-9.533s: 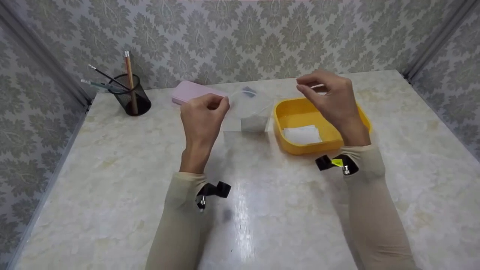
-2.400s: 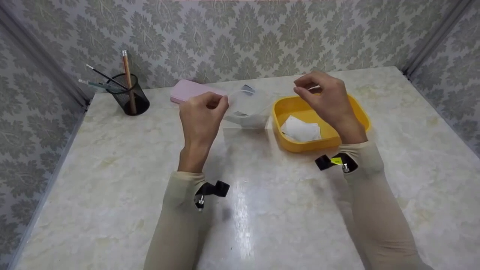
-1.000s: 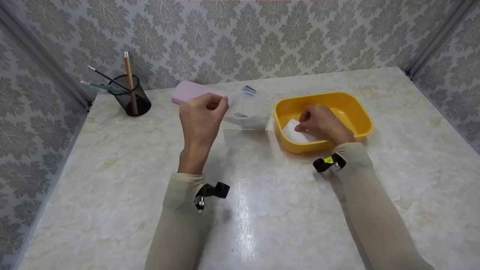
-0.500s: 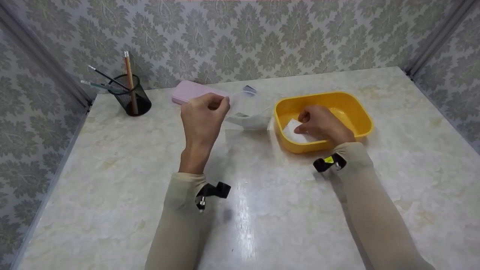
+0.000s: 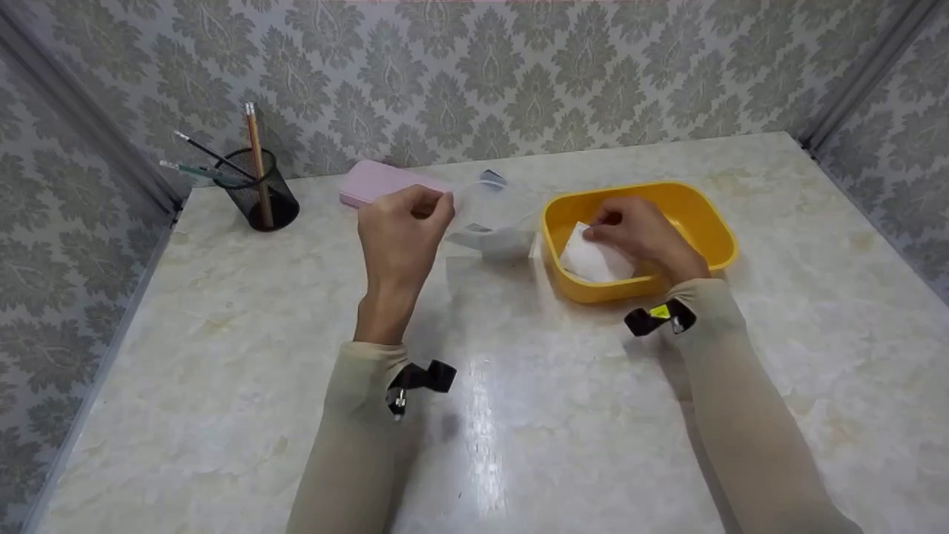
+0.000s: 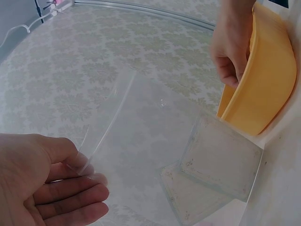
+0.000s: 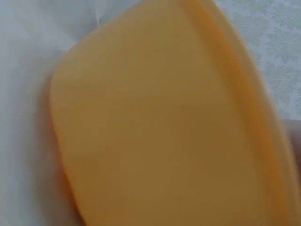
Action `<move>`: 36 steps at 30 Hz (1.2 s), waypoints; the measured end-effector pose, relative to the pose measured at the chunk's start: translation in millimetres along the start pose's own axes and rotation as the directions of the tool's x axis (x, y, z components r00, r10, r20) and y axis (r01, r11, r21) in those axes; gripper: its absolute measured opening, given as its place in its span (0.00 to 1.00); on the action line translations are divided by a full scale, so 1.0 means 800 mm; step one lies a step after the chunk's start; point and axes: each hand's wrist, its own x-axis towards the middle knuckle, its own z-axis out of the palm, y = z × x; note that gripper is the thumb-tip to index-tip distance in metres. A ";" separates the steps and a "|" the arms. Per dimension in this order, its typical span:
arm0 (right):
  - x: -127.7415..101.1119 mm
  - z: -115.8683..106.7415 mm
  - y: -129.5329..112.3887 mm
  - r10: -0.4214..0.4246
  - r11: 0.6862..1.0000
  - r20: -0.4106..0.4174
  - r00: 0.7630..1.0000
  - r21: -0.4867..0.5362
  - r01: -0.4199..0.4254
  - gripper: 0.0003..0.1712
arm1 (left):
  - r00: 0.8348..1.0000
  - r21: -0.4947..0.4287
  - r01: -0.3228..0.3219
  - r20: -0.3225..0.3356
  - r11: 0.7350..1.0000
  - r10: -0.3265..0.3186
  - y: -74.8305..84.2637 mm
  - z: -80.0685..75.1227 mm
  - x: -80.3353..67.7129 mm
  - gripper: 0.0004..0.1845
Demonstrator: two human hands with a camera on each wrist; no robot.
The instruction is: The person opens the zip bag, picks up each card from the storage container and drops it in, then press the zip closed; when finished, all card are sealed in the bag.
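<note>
Two hands were busy, and no readable writing or label showed anywhere, only a blurred yellow tag on my right wrist camera. My left hand (image 5: 404, 222) was raised above the surface (image 5: 222, 311), its grip pinched on the top edge of a clear plastic bag (image 6: 141, 141), thumb and fingers (image 6: 70, 197) pressed together on the film. The bag hung see-through and limp, with two pale flat rectangular pieces (image 6: 211, 174) lying in its bottom, just beside the yellow tub (image 5: 704, 215). My right hand (image 5: 637, 230) was down inside the tub, its grip pinching a white folded sheet (image 5: 593, 261) tilted up off the bottom.
</note>
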 end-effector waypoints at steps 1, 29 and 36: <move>0.000 -0.002 -0.002 -0.009 1.000 -0.004 1.000 -0.004 0.009 0.10 | 1.000 0.001 -0.001 -0.001 1.000 0.001 0.000 0.000 0.000 0.09; -0.037 -0.037 -0.059 -0.272 0.954 -0.386 0.882 0.009 0.298 0.09 | 0.999 0.013 0.033 0.004 0.999 -0.033 0.002 0.000 0.001 0.08; -0.052 -0.040 -0.083 -0.369 0.889 -0.527 0.765 0.038 0.456 0.11 | 1.000 0.013 0.030 0.005 0.999 -0.030 0.002 -0.002 0.001 0.08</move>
